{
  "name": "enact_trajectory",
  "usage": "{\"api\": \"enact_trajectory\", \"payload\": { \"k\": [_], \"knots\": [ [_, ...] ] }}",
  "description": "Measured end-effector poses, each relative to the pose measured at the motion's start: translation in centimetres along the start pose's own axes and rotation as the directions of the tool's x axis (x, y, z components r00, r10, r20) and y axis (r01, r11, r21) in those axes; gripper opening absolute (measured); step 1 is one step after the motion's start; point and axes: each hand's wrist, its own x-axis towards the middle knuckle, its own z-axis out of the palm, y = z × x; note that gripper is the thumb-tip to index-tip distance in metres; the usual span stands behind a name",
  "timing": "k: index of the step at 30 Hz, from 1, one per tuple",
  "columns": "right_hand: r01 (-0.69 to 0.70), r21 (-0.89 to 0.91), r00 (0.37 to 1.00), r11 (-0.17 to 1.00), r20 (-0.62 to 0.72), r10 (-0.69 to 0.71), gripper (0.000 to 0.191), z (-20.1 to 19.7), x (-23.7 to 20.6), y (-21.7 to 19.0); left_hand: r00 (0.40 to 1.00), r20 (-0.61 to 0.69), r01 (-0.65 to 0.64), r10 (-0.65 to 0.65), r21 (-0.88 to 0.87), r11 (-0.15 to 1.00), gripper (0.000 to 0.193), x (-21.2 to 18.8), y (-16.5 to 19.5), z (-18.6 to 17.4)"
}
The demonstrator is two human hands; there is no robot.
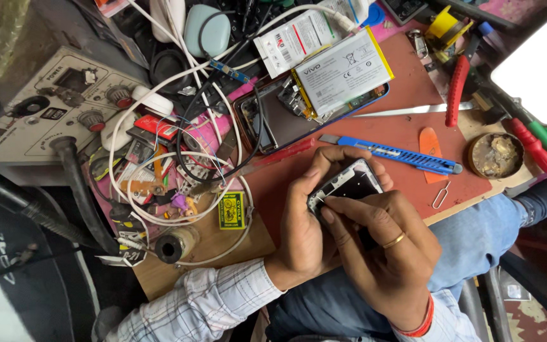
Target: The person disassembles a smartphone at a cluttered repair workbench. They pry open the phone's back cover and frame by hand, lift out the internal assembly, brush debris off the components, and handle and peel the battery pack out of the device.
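My left hand (302, 221) grips a small opened phone frame (352, 182) with a dark inside and a pale rim, held just above the red work mat (406, 126). My right hand (381, 250), with a gold ring and a red wrist thread, lies over the frame's near side. Its thumb and forefinger pinch a thin metal tool, of which only a small tip (320, 200) shows at the frame's left corner. Both forearms wear plaid sleeves and rest over my blue jeans.
On the mat lie another opened phone (273, 120) with a loose white battery (343, 69), a blue utility knife (394, 155), an orange pick (430, 142), a pin (440, 197) and a round tin (494, 155). At left, white cables (178, 158) tangle beside a beige power supply (39, 107).
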Motion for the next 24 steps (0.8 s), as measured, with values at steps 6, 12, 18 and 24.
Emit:
{"api": "enact_trajectory", "payload": {
  "k": [6, 12, 18, 24],
  "knots": [
    [-0.002, -0.014, 1.000, 1.000, -0.019, 0.002, 0.025, 0.17, 0.02, 0.02, 1.000, 0.017, 0.001, -0.001, -0.022, 1.000, 0.045, 0.00, -0.13, -0.08],
    [0.001, -0.005, 0.998, 1.000, -0.066, -0.002, 0.025, 0.31, -0.08, 0.15, 1.000, 0.019, 0.020, -0.020, -0.015, 1.000, 0.045, -0.02, -0.10, -0.18],
    [-0.052, -0.023, 0.995, 0.998, -0.084, 0.050, 0.025, 0.44, -0.14, 0.17, 0.999, 0.025, 0.023, -0.022, -0.022, 0.999, 0.044, -0.08, -0.10, -0.14],
    [-0.013, -0.020, 0.998, 1.000, -0.064, 0.012, 0.025, 0.49, -0.04, 0.24, 1.000, -0.001, 0.012, -0.012, -0.031, 0.999, 0.042, 0.05, -0.27, -0.10]
  ]
}}
